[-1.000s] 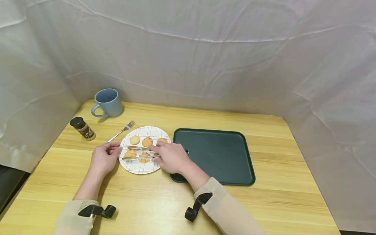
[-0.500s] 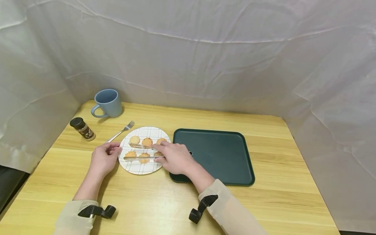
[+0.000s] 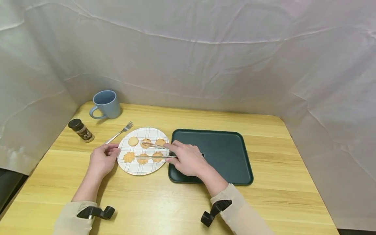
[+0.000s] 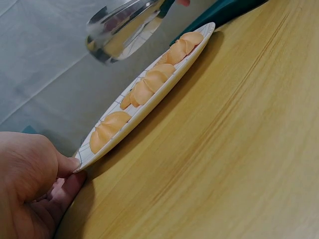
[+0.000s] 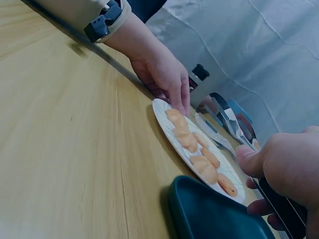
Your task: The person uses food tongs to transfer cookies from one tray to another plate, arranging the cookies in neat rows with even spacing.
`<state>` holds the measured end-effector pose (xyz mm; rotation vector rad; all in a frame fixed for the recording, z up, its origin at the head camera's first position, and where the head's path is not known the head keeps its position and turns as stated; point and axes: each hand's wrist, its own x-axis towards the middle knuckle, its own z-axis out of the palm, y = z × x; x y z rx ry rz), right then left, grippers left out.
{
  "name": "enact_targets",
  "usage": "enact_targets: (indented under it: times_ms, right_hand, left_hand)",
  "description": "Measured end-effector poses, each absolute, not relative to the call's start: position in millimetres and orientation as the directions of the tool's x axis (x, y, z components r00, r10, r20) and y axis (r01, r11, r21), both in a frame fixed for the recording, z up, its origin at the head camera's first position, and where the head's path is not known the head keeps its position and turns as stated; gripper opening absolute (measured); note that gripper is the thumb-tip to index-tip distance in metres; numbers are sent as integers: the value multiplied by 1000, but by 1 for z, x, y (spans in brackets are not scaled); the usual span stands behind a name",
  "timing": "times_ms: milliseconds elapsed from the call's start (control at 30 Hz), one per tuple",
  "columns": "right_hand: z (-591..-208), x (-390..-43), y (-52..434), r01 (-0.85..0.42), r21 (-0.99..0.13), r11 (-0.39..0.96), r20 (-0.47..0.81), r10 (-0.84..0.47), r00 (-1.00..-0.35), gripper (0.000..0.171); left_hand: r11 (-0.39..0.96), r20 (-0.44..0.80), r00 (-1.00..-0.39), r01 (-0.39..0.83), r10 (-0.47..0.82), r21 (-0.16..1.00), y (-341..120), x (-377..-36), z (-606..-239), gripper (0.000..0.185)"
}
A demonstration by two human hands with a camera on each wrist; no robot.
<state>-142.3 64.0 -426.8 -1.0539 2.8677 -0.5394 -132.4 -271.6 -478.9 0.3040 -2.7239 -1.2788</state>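
Note:
A white grid-patterned plate [image 3: 138, 167] carries several cookies [image 3: 133, 141] in two rows. My left hand [image 3: 102, 158] pinches the plate's left rim [image 4: 130, 123] between thumb and a finger [image 4: 67, 165]. My right hand [image 3: 183, 158] hovers over the left edge of the dark green tray [image 3: 217, 156] and grips metal tongs [image 3: 152, 157]. The tongs' arms are spread apart above the plate. One tip is over the middle back cookie [image 3: 146, 142], the other over the front row. No cookie sits between the arms. In the right wrist view the tongs [image 5: 227, 122] reach out over the plate [image 5: 162, 113].
A blue mug [image 3: 105, 103] stands at the back left of the wooden table [image 3: 164, 202]. A dark-capped spice jar [image 3: 80, 130] and a fork [image 3: 118, 133] lie left of the plate. White cloth walls enclose the table on three sides.
My right hand has drawn back to the right with the tongs, from over the plate to the tray's left edge, uncovering the front row of cookies. The left hand has stayed on the rim.

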Motion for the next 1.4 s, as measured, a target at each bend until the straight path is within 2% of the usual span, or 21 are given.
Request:
enact_targets:
  times_ms: [700, 1100, 1400]
  right_hand:
    - [-414, -130, 168, -531, -362, 766, 221, -483, -847, 51]
    - [-416, -118, 238, -367, -437, 821, 203, -307, -930, 54]
    - [-421, -106, 294, -273, -425, 863, 243, -182, -953, 51]
  left_hand:
    - [616, -2, -967, -163, -253, 771, -273, -131, -479, 31]
    - [627, 4, -971, -150, -237, 765, -273, -132, -477, 30]
    - [624, -1, -973, -149, -231, 767, -271, -132, -479, 30]
